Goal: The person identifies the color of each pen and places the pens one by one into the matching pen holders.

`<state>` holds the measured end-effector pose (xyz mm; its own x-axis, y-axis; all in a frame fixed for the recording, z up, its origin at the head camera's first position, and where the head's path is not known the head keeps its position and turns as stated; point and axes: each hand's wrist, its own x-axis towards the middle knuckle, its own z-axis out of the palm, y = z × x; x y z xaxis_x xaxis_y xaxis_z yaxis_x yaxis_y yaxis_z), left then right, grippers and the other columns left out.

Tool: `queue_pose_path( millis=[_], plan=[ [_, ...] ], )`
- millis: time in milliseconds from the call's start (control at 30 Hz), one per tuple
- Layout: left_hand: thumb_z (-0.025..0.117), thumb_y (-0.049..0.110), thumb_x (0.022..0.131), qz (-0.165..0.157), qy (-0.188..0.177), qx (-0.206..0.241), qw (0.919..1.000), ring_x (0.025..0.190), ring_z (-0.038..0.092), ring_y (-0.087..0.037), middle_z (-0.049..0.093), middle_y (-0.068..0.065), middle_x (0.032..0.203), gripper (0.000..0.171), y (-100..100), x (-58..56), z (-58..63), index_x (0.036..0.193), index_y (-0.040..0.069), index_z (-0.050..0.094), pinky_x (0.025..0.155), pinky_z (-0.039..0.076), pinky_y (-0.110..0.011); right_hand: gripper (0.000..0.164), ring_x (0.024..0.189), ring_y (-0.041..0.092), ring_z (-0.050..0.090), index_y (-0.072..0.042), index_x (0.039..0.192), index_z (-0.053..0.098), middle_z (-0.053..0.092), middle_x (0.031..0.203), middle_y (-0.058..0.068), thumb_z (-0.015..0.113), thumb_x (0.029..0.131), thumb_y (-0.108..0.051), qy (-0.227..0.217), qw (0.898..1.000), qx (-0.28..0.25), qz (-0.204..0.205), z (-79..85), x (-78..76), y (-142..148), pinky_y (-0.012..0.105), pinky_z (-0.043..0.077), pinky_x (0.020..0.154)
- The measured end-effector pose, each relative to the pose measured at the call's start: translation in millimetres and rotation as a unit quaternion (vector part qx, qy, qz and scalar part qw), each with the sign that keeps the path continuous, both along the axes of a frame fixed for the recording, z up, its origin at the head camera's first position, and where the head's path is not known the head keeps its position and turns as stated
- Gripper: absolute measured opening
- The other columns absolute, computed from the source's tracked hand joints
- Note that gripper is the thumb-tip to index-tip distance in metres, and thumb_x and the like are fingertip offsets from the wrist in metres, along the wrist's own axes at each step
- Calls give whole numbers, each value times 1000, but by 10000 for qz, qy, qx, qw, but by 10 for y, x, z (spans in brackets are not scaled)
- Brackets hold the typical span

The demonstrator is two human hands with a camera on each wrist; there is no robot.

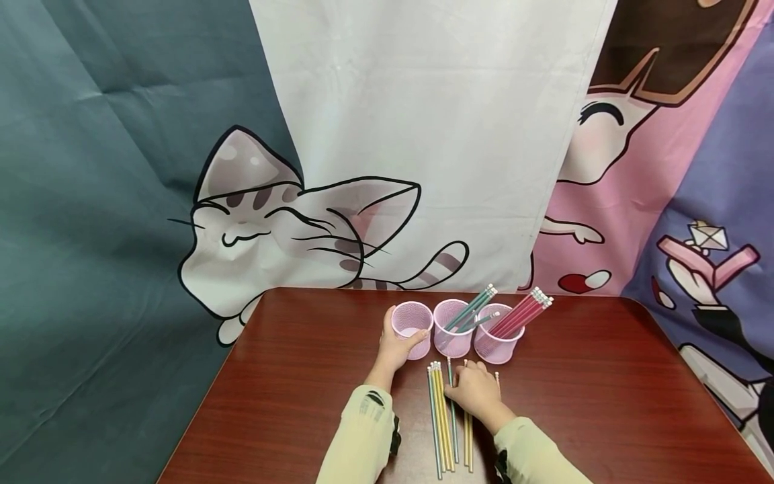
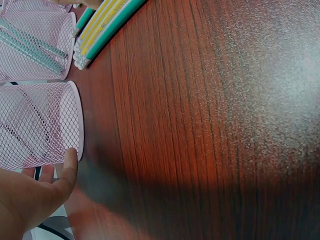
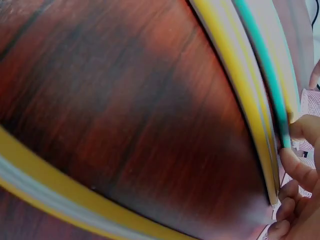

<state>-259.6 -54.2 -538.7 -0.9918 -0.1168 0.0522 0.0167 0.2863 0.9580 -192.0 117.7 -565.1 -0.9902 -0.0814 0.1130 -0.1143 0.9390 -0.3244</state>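
Observation:
My left hand [image 1: 396, 346] grips the leftmost pink mesh pencil cup [image 2: 80, 117], its thumb on the near side; no pencils show inside. At the right, the thumb and index finger of my right hand [image 1: 478, 391] pinch a green pencil [image 3: 280, 115] near its eraser end. To the left of that pencil lies a row of yellow and green pencils [image 1: 441, 423] on the table. Yellow pencils [image 1: 468, 440] lie partly under my right hand. Green pencils [image 1: 470, 313] lean in the middle cup [image 1: 453, 353], and dark pink pencils [image 1: 521, 314] in the right cup [image 1: 497, 357].
The three cups stand side by side near the back edge of the brown wooden table [image 1: 272, 390]. Another yellow pencil [image 3: 75, 200] lies farther right, mostly hidden by my hand in the head view. A printed cloth [image 1: 435, 134] hangs behind the table.

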Motion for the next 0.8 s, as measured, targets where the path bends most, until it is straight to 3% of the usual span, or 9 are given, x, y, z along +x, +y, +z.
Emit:
queue_pose_path(
  millis=[133, 467, 633, 800],
  plan=[
    [83, 28, 67, -17, 7, -10, 10000, 119, 41, -36, 44, -17, 133, 92, -2, -2, -11, 141, 18, 30, 97, 32, -52, 31, 75, 28, 48, -19, 56, 49, 60, 85, 10, 71, 67, -38, 70, 9998, 144, -89, -14, 3, -18, 41, 41, 60],
    [83, 28, 67, -18, -22, -27, 10000, 119, 40, -37, 44, -17, 133, 92, 1, 11, -16, 141, 18, 29, 97, 32, -52, 28, 73, 30, 45, -15, 54, 54, 49, 69, 5, 68, 67, -36, 258, 9991, 202, -284, 55, 55, -75, 42, 40, 59],
    [83, 28, 67, -22, -24, 3, 10000, 119, 40, -37, 43, -17, 134, 92, 0, 15, -15, 141, 18, 29, 97, 31, -53, 25, 69, 26, 45, -20, 50, 49, 43, 62, -2, 67, 64, -30, 590, 9975, -282, -278, 146, 54, -70, 39, 40, 56],
    [83, 28, 67, -15, 11, 26, 10000, 119, 41, -37, 44, -17, 133, 92, -7, 15, -7, 141, 18, 29, 97, 32, -53, 20, 68, 19, 43, -21, 53, 50, 43, 63, -6, 67, 62, -26, 498, 9932, -993, -340, 332, 44, -62, 35, 39, 57]
  ],
)
